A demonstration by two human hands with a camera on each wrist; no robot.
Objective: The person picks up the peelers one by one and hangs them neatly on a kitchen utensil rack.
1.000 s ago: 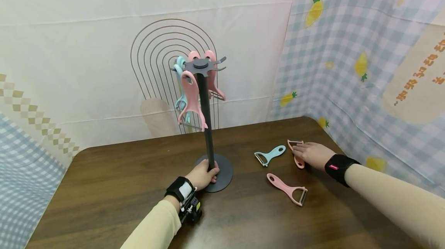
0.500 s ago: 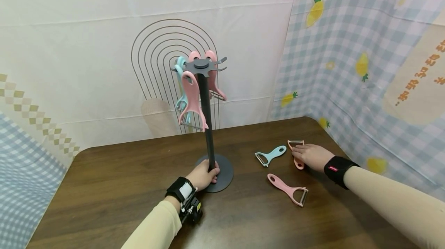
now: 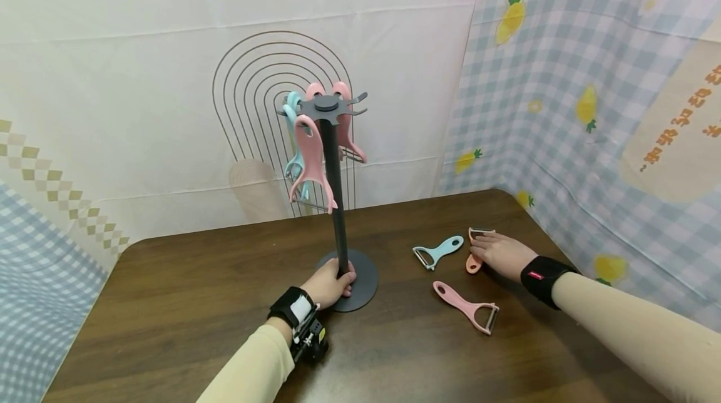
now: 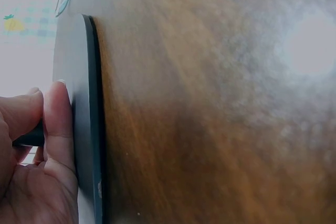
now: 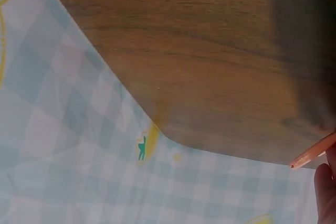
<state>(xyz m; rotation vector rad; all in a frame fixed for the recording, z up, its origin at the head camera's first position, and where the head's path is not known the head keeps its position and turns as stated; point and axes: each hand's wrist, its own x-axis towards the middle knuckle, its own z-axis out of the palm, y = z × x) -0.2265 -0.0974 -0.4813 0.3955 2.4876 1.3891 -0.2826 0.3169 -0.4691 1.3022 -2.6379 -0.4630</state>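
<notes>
A dark grey stand [image 3: 337,221] with a round base [image 3: 365,284] and a ring of hooks rises from the table. My left hand [image 3: 328,284] grips its pole low down, just above the base; in the left wrist view, thumb and fingers curl round the pole. At the right, my right hand [image 3: 504,255] holds an orange peeler [image 3: 474,264] by its middle, fingers over it; the blade end and handle tip show on either side. In the right wrist view only part of the peeler [image 5: 314,151] and some fingertips [image 5: 324,187] appear.
Pink peelers [image 3: 308,159] and light-blue peelers [image 3: 291,121] hang on the stand's left and back hooks. A light-blue peeler [image 3: 442,249] and a pink peeler [image 3: 459,303] lie between the hands. Cloth [image 3: 541,77] hangs behind and beside the wooden table [image 3: 197,303].
The orange peeler's handle end has swung left, and my right hand has shifted slightly left and towards me with it. My left hand and the stand have stayed put.
</notes>
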